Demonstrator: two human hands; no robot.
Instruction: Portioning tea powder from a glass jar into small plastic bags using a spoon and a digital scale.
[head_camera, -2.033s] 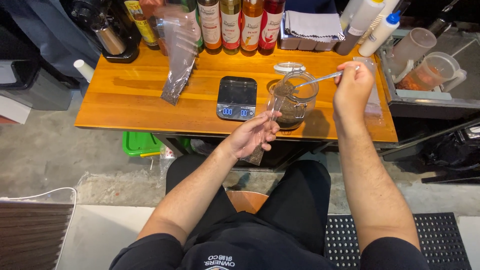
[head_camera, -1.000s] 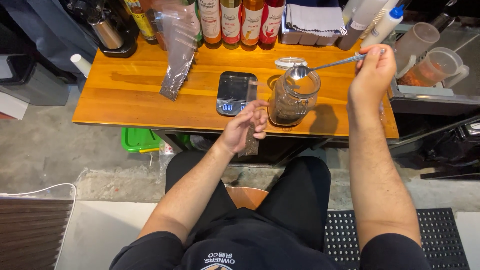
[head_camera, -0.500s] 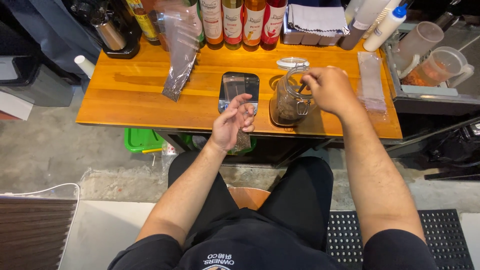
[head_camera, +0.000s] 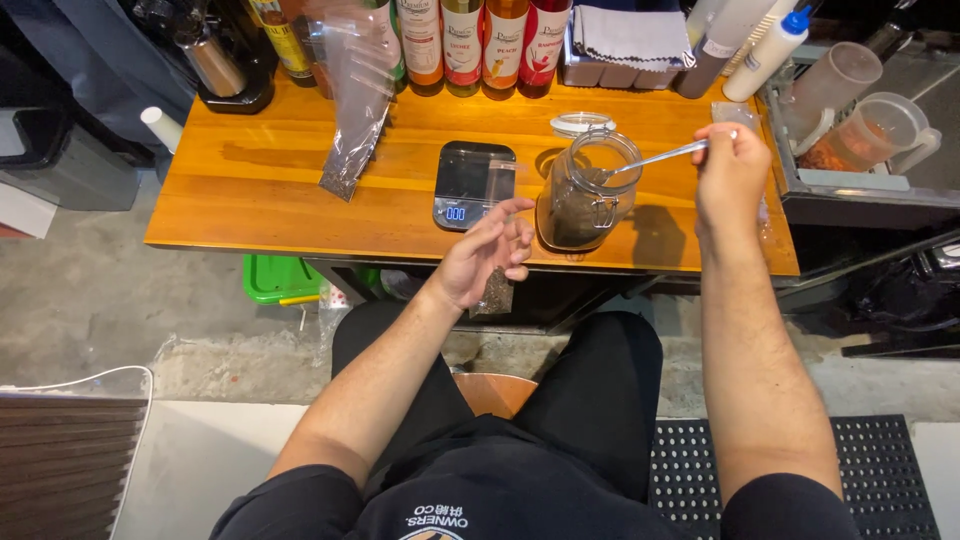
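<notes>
My left hand (head_camera: 485, 257) holds a small clear plastic bag (head_camera: 496, 250) upright at the near edge of the wooden counter (head_camera: 270, 205); dark loose bits fill the bag's bottom. My right hand (head_camera: 730, 170) grips the handle of a long metal spoon (head_camera: 655, 157), whose bowl dips into the open mouth of a glass jar (head_camera: 588, 192). The jar holds dark loose leaves and stands to the right of a small black digital scale (head_camera: 470, 183). The jar's lid (head_camera: 582, 123) lies behind it.
A larger clear bag (head_camera: 352, 110) with dark bits lies at the counter's back left. Syrup bottles (head_camera: 462, 42), a folded cloth (head_camera: 630, 30) and squeeze bottles (head_camera: 765, 50) line the back. Plastic pitchers (head_camera: 868, 130) stand at the right. A green bin (head_camera: 278, 278) sits under the counter.
My right hand has drawn back to the right from over the jar, with the spoon's bowl still in the jar's mouth. My left hand has stayed by the counter's edge with the small bag.
</notes>
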